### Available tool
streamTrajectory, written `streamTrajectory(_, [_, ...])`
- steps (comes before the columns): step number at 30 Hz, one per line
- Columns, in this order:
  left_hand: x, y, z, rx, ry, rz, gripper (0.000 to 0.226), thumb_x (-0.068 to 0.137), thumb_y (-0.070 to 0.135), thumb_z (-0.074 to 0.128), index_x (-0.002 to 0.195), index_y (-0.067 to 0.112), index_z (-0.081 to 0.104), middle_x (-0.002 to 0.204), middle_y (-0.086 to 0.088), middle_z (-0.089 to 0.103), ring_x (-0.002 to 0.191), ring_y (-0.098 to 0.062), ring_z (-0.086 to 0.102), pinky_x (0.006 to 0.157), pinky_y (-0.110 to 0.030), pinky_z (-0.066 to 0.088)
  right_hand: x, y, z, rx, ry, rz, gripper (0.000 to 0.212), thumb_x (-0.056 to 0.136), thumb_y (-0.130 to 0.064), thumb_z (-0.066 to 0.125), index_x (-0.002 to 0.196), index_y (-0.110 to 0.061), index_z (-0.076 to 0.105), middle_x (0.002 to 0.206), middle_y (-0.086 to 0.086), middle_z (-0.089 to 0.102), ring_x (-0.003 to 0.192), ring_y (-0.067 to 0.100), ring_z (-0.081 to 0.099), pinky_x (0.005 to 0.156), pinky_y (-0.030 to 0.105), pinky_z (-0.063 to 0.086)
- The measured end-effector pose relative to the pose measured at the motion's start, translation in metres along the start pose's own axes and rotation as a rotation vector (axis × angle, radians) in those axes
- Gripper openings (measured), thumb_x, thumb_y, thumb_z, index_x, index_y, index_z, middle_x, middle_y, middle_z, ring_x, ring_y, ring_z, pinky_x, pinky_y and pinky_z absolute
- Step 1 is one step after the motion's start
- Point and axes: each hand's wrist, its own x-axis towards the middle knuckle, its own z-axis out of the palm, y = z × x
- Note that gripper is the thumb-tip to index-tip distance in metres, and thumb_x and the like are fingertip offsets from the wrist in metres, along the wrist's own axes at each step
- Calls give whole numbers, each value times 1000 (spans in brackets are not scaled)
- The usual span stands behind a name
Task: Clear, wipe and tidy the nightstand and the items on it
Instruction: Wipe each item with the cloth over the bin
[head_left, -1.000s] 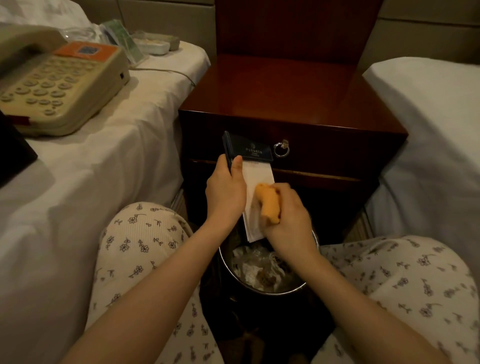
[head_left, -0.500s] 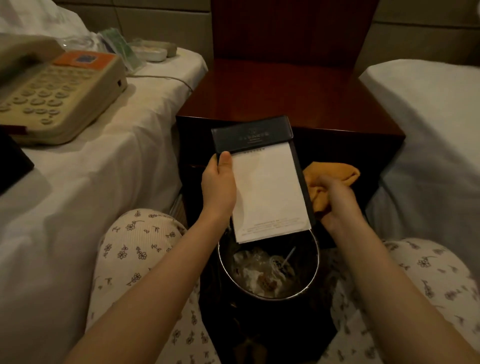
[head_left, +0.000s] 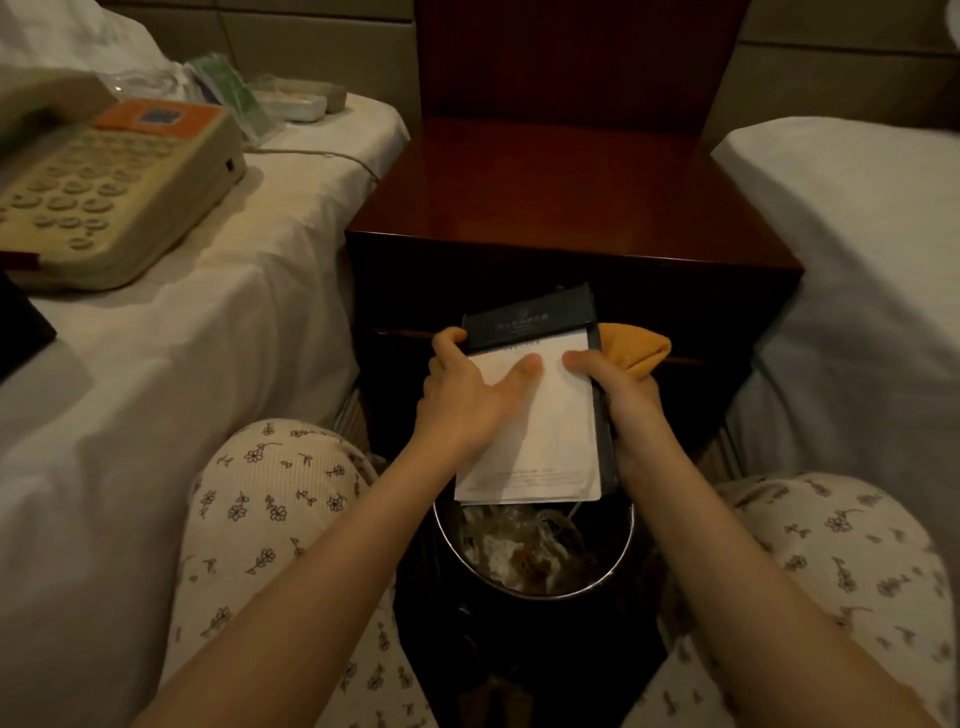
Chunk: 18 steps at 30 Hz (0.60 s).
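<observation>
nearest to me are my knees in flowered trousers (head_left: 270, 499), one on each side, with both bare forearms running forward between them. between the knees stands a round bin (head_left: 621, 561) with a metal rim, crumpled wrappers inside.

just above the bin's far rim i hold a notepad (head_left: 540, 431), white sheet facing up, its dark cover band at the far end. my left hand (head_left: 467, 395) lies on the pad's left part, thumb flat across the paper and the other fingers curled round the top left corner at the band, so it is closed on the pad. my right hand (head_left: 618, 384) grips the pad's right edge, thumb on the paper pointing toward the left thumb; the two thumbs are near but apart. the same hand also has an orange cloth (head_left: 636, 348) bunched behind the pad, sticking out to the right.

past the pad is the dark wooden nightstand (head_left: 571, 208), its glossy top bare where i can see it.

on the bed to the left sits a beige phone (head_left: 109, 192), and farther back a few small packets (head_left: 234, 96) and a tray (head_left: 301, 101). a second bed (head_left: 857, 234) is on the right.
</observation>
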Motion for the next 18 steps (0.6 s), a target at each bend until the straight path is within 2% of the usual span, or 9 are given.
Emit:
streamTrajectory(3, [-3,4,5,-105,-63,-110,122,40,85,50,141,32,7,144,-8,33,128,-29,41,107,-47,36,-8,7,9,-72,-41,-112,11,83,-12,66,90,-20,64,88,4,70,79,18,68,68,32,56])
streamTrajectory(6, [-3,5,4,-150,-60,-187,121,48,77,57,144,26,5,146,-11,26,131,-31,35,109,-45,32,-16,15,17,-116,-122,-191,5,87,-18,63,89,-23,63,90,1,69,84,12,67,75,25,56])
streamTrajectory(10, [0,5,3,-354,-111,-220,102,74,56,65,145,18,1,144,-11,27,129,-28,37,101,-35,35,-20,18,21,-152,-204,-265,14,93,-24,52,82,-31,56,82,-11,61,72,-7,61,65,6,49])
streamTrajectory(12, [-3,7,0,-474,-197,-220,95,73,58,64,142,19,11,136,-9,39,120,-26,47,100,-38,42,-20,19,19,-125,-245,-272,13,95,-28,44,90,-34,55,90,-12,62,83,-5,61,72,10,51])
streamTrajectory(13, [-3,7,-2,-556,-276,-237,91,70,62,64,139,17,25,127,-9,49,111,-24,54,94,-39,47,-22,19,20,-131,-271,-279,12,95,-30,43,94,-34,55,94,-12,63,88,-2,61,74,11,52])
streamTrajectory(14, [-4,8,-5,-640,-345,-241,80,69,65,62,128,12,46,112,-9,60,98,-21,62,84,-37,51,-23,22,19,-172,-285,-305,11,94,-31,44,97,-33,55,97,-11,63,91,-1,61,76,11,51])
streamTrajectory(15, [-6,9,-7,-699,-385,-245,64,75,65,55,103,9,66,91,-9,67,80,-18,66,73,-33,52,-23,26,19,-250,-280,-360,10,93,-31,47,99,-34,55,98,-11,63,93,-1,61,77,11,51])
streamTrajectory(17, [-5,6,-8,-865,-404,-270,68,87,60,41,49,11,68,54,-4,61,48,-13,61,59,-27,45,-21,37,19,-450,-216,-501,13,93,-27,53,100,-36,56,100,-9,63,95,1,60,80,13,49])
streamTrajectory(18, [-4,3,-6,-928,-391,-274,72,88,60,38,40,12,64,49,-3,58,42,-12,58,58,-26,44,-18,42,18,-517,-183,-528,13,93,-25,53,102,-34,58,101,-7,63,96,4,60,82,17,50])
